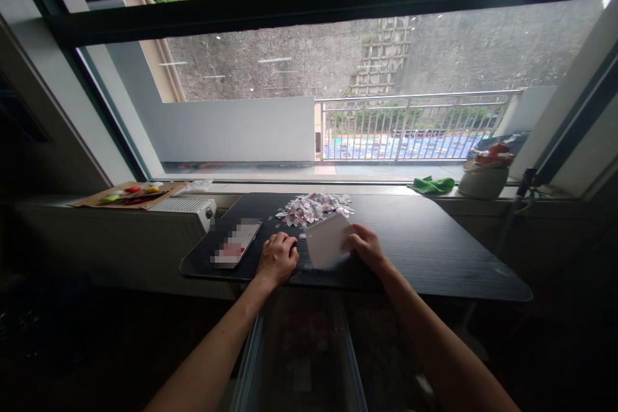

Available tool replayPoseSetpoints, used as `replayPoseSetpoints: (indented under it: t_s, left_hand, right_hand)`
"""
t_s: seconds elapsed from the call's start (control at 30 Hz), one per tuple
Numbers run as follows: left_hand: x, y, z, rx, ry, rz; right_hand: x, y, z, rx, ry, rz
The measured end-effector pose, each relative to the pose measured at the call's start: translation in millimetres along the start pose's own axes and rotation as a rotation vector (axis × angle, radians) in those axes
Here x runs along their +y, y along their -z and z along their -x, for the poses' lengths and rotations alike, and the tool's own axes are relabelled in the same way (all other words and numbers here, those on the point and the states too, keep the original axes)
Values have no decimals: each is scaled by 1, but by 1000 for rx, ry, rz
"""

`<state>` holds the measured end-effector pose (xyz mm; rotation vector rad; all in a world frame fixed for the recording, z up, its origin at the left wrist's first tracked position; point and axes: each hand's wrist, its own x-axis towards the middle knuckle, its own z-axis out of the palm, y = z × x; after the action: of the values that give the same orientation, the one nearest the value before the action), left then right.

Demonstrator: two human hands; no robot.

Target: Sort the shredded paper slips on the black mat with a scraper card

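Note:
My right hand point(369, 246) grips a thin white rectangular card point(328, 238) by its right edge, thumb on the near face. The card is tilted up over the front of the dark table point(410, 238). My left hand point(279, 257) rests on the tabletop to the left of the card. Its fingers are curled under, and whatever they hold, if anything, is hidden. Just beyond both hands lies a heap of small pale paper-like pieces point(313, 208), with a few strays at its left and front.
A flat, partly pixelated object point(239, 241) lies left of my left hand. Below the table's front edge is a clear plastic bin point(355, 360). A green cloth point(433, 185) and a pale bucket point(483, 180) stand on the sill, right. A radiator point(188, 206) is at left.

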<state>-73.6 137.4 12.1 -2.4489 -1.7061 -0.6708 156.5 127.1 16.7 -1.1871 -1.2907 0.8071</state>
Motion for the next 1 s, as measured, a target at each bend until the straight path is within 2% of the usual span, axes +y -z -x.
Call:
replayPoseSetpoints:
  t_s: [0.1,0.3,0.53,0.7,0.9,1.0]
  left_hand:
    - [0,0,0,8,4,-5]
    - [0,2,0,-5,1,3]
    - [1,1,0,10,9,0]
    - [0,0,0,14,1,7]
    - [0,0,0,10,-1,-2]
    - [0,0,0,12,1,-2]
  right_hand:
    - [0,-1,1,-81,-11,-39]
    - [0,-4,3,-67,2,-59]
    - [0,-3,5,-214,-48,-119]
    - [1,-2,5,-156,-52,-115]
    - [-3,0,6,-270,-72,-141]
    - [-4,0,6,-246,-78,-166]
